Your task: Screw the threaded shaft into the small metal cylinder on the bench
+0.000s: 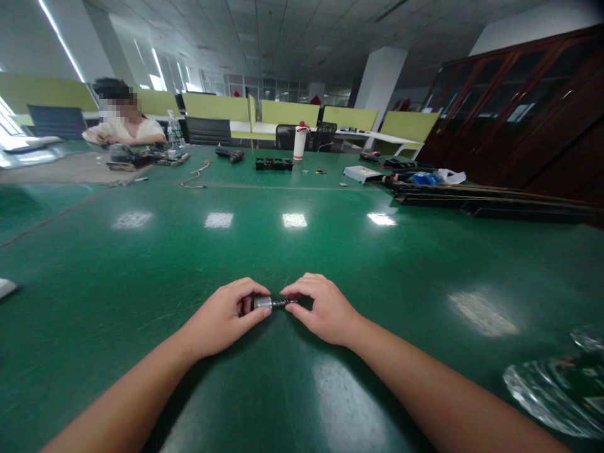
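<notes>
- Part location: the small silver-and-black part (263,303) lies between the two hands, over the near middle of the green table (302,251). Whether it touches the surface or is slightly raised cannot be determined.
- Long axis: left to right across the view, nearly in line with the gap between the hands. The silver cylindrical end points to the left hand; the dark, spiral-looking end points to the right hand.
- Left hand (218,322): the grip is narrow. Thumb and forefinger close around the silver cylinder from the near and far sides. The part lies to the right of this palm.
- Right hand (326,313): thumb and forefinger form a narrow opening around the dark end. The part lies to the left of this palm. Firm contact cannot be confirmed at this size.
- Nearer hand: neither hand is clearly nearer overall. The left is at the silver end; the right is at the dark end. The fingertips of the two hands are near each other but apart, with the middle of the part exposed between them.
- Surroundings: a clear plastic bag (542,393) is well apart to the right. A black slotted part (274,164) and a white bottle (299,142) stand beyond the hands, toward the far edge.
</notes>
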### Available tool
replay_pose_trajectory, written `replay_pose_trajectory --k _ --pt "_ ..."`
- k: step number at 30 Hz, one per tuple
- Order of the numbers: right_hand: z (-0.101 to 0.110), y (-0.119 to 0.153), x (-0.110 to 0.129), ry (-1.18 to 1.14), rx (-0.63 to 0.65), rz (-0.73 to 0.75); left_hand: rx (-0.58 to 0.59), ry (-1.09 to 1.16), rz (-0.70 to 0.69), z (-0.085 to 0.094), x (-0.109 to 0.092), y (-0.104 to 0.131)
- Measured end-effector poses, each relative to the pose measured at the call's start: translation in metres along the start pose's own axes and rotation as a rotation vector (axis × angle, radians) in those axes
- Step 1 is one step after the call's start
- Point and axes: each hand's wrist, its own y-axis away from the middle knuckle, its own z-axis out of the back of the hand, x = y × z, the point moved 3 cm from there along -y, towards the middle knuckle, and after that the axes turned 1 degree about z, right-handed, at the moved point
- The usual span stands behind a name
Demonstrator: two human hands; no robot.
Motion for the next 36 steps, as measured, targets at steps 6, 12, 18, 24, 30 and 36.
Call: replay_pose_trajectory --k 6,12,18,24,30,36 --pt "-0.0010 0.0006 -0.0006 -0.014 0.014 0.045 -0.011 -0.003 0.005 -0.0008 -0.0003 0.0000" --pt "-0.0016 0.0004 0.0001 -0.026 0.024 0.046 -0.009 0.025 -0.009 -0.0016 0.0020 -0.0004" --pt "-0.0008 0.0004 0.0028 -0.041 0.034 0.061 0.001 0.031 -0.009 -0.0015 0.0010 -0.0001" --pt "-0.0025 0.0006 0.0029 -0.030 0.045 0.071 -0.006 0.026 -0.002 -0.0009 -0.0007 0.0000" --pt "-0.0037 0.0003 0.0017 -0.024 0.051 0.089 -0.007 0.022 -0.009 -0.0014 -0.0003 0.0001" --pt "-0.0029 0.0010 0.0022 -0.009 0.054 0.077 -0.007 0.024 0.001 -0.0017 -0.0007 0.0002"
